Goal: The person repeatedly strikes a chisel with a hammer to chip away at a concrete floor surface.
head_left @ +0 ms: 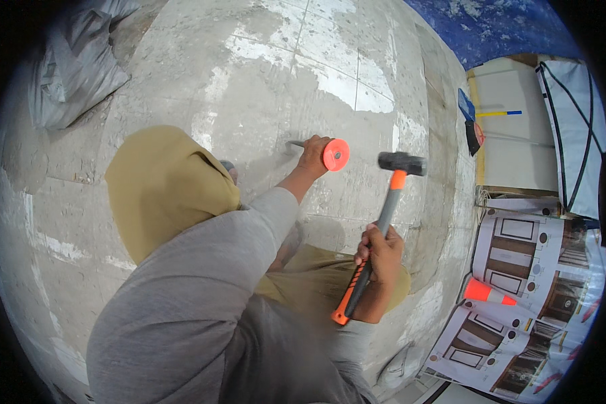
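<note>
My left hand [311, 156] is wrapped round a chisel with a round orange hand guard [337, 155] at its struck end. Its metal tip slants to the left towards the worn floor [249, 128]; whether the tip touches the floor, I cannot tell. In my right hand [382, 252] is a sledgehammer [386, 212] with a dark head and a grey and orange handle. The hammer's head is held up to the right of the guard, apart from it. Patches of white [337, 81] show on the grey floor beyond my hands.
A pale sack [81, 74] lies at the far left. Blue sheeting [505, 27] covers the far right corner. Along the right side are a blue and black tool [470, 121], an orange and white cone [485, 291] and printed sheets [518, 249]. A whitish bag [402, 365] sits near right.
</note>
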The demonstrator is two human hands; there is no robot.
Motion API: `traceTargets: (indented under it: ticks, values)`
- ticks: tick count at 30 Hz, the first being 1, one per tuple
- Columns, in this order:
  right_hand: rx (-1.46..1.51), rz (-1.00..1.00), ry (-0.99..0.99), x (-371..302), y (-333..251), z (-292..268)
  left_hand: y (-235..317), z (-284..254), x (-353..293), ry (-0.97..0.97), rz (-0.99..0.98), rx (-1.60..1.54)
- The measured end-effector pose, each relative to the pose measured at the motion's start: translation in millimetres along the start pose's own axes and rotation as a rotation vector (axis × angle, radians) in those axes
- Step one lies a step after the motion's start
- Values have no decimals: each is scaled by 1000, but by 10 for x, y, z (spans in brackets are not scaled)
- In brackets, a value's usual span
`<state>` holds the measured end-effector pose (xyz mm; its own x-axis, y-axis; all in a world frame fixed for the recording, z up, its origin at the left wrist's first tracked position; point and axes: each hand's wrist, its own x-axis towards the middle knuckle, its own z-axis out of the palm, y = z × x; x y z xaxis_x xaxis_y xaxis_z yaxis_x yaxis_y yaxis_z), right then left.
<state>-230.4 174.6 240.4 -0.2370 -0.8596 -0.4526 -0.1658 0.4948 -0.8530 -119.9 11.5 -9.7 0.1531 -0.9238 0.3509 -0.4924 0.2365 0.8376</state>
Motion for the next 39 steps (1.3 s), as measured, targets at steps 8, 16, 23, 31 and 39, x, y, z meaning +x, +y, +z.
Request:
traceTargets:
  ticks: [8,16,23,31,39]
  values:
    - [161,-264,84,-358,-675,66,-86,-17,42,30,-97,57]
    - [150,-508,131,-477,-888,136,-203,-138,-61,33,-99,-96]
    - [-420,-114,-67,284,423,496,-247,-62,-39,-4,-65,-30]
    - [-66,96,-93,129,564,173,-225,-48,-29,-10,-15,3]
    - [-16,-90,21,-150,-54,16,-27,79,19,5,24,72]
